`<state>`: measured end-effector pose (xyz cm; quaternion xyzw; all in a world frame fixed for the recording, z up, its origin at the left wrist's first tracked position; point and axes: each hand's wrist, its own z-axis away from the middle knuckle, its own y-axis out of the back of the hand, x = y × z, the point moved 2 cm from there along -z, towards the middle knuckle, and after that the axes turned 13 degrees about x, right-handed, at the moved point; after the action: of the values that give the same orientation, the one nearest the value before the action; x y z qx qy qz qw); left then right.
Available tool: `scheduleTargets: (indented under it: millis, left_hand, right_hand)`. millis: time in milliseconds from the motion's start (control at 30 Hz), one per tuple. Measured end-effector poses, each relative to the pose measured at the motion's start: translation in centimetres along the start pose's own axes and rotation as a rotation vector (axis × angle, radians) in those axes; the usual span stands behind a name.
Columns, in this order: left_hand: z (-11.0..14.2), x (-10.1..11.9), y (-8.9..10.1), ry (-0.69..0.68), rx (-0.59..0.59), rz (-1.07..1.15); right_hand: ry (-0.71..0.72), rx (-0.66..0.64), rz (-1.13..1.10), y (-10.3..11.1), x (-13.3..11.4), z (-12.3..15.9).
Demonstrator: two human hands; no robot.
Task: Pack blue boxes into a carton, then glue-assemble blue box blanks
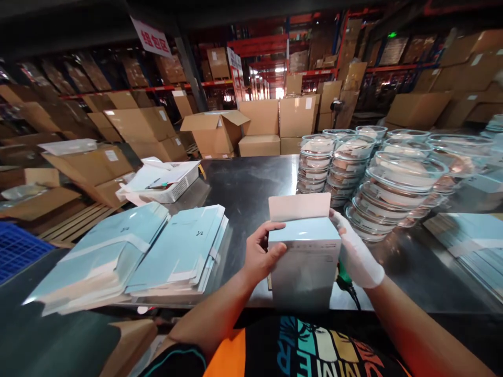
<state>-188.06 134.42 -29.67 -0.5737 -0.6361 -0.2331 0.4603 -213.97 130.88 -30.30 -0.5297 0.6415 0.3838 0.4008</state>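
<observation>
Two hands clamped on small blue box (304, 256), upright between them: left hand (261, 256) gripping its left face, gloved right hand (356, 254) pressed against right. Flap open on far side, away from both hands; desk (243, 183) edge just beneath.

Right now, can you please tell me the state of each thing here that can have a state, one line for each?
light blue box: assembled, upright, top flap open and standing up.
left hand: bare, gripping the box's left side.
right hand: in a white glove, against the box's right side.
flat blue cartons: unfolded, lying in fanned piles.
glass bowls: stacked in columns.
cardboard box: flaps open.
</observation>
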Motion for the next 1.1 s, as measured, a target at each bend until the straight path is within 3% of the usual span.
scheduleTargets:
  millis: [67, 133, 267, 333, 433, 500, 667, 867, 1000, 1100]
  left_hand:
    - [0.0, -0.4, -0.3, -0.046, -0.049, -0.021]
    - [0.0, -1.0, -0.4, -0.093, -0.084, -0.031]
    - [0.0, -2.3, -0.3, -0.149, -0.023, 0.103]
    - [-0.1, -2.4, -0.2, -0.156, -0.014, 0.159]
    - [-0.8, -1.4, -0.2, -0.233, -0.159, 0.060]
    - [-1.3, -0.4, -0.2, -0.307, -0.274, 0.005]
    - [-1.9, 0.9, -0.6, -0.377, -0.352, -0.012]
    - [-2.6, 1.3, -0.3, -0.458, -0.437, 0.011]
    - [-3.6, 3.9, -1.0, -0.521, -0.645, -0.341]
    - [-3.7, 5.9, -1.9, -0.485, -0.792, -0.512]
  right_hand:
    - [-0.041, -0.079, -0.126, -1.5, -1.6, -0.1]
    - [-0.029, -0.109, -0.123, -1.6, -2.4, -0.1]
    - [0.080, -0.148, -0.037, 0.3, -1.8, 0.4]
    - [0.210, -0.190, 0.031, 1.1, -1.5, 0.9]
    - [0.443, -0.245, 0.120, 1.2, -1.9, 1.8]
    - [0.522, -0.262, 0.131, 0.9, -2.7, 2.0]
    - [0.567, -0.318, 0.109, 0.6, -4.2, 1.7]
    - [0.641, -0.326, 0.113, 0.9, -4.2, 1.2]
    - [0.854, -0.266, 0.260, -0.7, -4.5, 2.3]
    - [0.924, -0.352, 0.351, -1.1, -5.8, 2.0]
